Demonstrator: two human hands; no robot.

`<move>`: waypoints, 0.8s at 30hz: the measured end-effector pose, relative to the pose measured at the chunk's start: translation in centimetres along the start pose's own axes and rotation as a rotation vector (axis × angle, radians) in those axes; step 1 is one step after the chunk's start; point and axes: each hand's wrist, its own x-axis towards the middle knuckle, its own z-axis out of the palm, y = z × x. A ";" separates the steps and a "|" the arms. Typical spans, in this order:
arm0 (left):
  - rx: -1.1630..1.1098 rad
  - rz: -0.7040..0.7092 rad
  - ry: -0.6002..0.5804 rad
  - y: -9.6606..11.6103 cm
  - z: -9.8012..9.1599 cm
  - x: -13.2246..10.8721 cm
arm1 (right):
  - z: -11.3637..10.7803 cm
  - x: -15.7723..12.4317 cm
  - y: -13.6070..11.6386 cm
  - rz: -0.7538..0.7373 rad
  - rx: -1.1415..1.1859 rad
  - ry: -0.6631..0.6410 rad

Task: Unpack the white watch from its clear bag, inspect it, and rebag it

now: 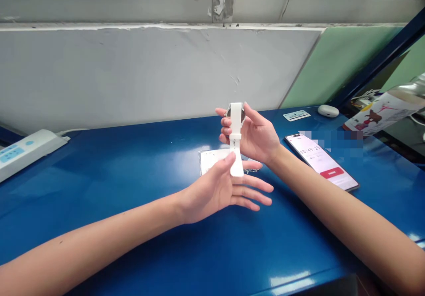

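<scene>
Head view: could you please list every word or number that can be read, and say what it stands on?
"00:49:2…", on the phone screen; last digit unclear, other screen text too small.
Card: print too small to read.
Bottle: label too blurred to read.
White packet: tiny marks, illegible.
Watch: no readable text.

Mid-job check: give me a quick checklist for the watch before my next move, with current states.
1. Right hand supports the watch around its round case: ok.
2. Left hand holds the strap's lower end at the thumb: ok.
3. Round case unobstructed: not ok, the strap crosses in front.
4. Strap fastening secure: cannot tell, detail too small.
5. Flat white item fully visible: not ok, partly hidden behind the left hand.
6. Phone untouched by the right forearm: cannot tell, they overlap in view.
</scene>
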 end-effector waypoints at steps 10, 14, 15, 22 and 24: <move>0.348 0.348 0.568 -0.1 -0.2 0.7 | -0.5 0.5 0.6 -0.080 0.098 0.065; 0.400 0.383 0.469 0.4 -0.3 0.7 | -0.3 0.3 1.3 -0.151 -0.188 0.093; 0.413 0.385 0.463 0.4 -0.3 0.7 | -0.2 0.2 1.5 -0.174 -0.276 0.104; 0.428 0.302 0.403 0.3 -0.6 0.6 | 0.5 -0.3 1.8 -0.106 -0.382 0.067; 0.389 0.279 0.373 0.2 -0.6 0.6 | 0.4 -0.3 1.8 -0.043 -0.340 0.039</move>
